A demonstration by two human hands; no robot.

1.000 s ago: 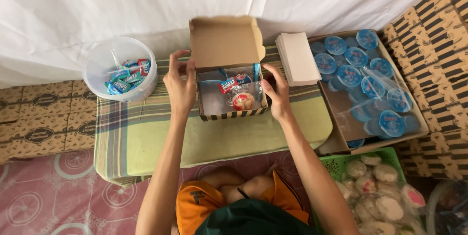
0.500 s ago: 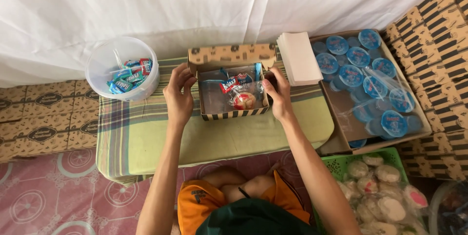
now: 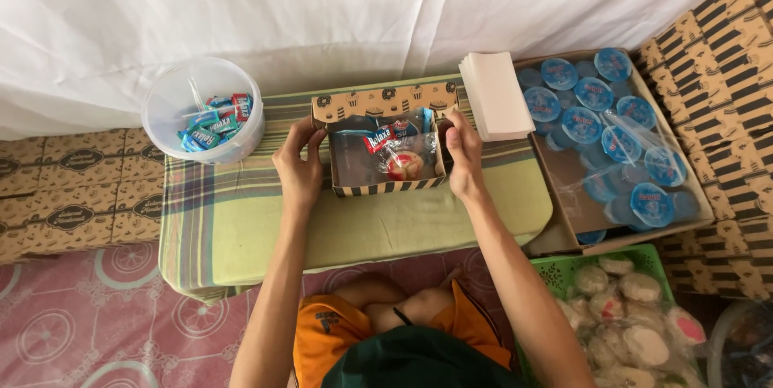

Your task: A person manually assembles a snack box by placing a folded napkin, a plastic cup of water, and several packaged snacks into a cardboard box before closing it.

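Note:
A small brown cardboard snack box (image 3: 385, 187) with a black-and-tan striped front stands on a low table. Its patterned lid (image 3: 385, 105) is tipped forward over the back half. Inside lie a wrapped round cake (image 3: 402, 165), a red-wrapped candy (image 3: 378, 139) and a clear water cup. My left hand (image 3: 299, 164) grips the box's left side and lid corner. My right hand (image 3: 465, 156) grips the right side, thumb by the lid's edge.
A round clear tub (image 3: 201, 110) of blue and red candies sits at the table's left. A stack of white napkins (image 3: 493, 96), a carton of blue-lidded water cups (image 3: 596, 126) and a green basket of wrapped cakes (image 3: 620, 307) are to the right. Flat boxes lie stacked on both sides.
The lid, upright a second ago, has swung forward and down over the box. Both hands slid along the box sides with it.

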